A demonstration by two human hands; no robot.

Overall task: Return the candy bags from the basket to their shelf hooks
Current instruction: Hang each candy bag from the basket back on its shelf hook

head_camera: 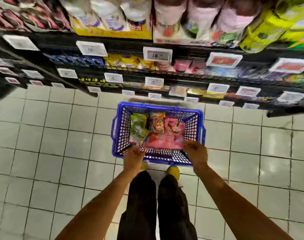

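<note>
Fingers (pixel 139 151) of both hands reach over the basket (pixel 165 160) near rim; blur hides whether they grip anything. Your left hand (pixel 134 154) is beside the green bag (pixel 139 129), your right hand (pixel 196 151) beside the pink bag (pixel 172 137). Candy bags (pixel 158 124) lie in the basket on the floor; rehanging likely barely begun.

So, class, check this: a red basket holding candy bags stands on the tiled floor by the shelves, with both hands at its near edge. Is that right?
The basket is blue, not red, as the head view shows. It does hold candy bags and stand on the tiled floor by the shelves, with the left hand and right hand at its near edge.
</note>
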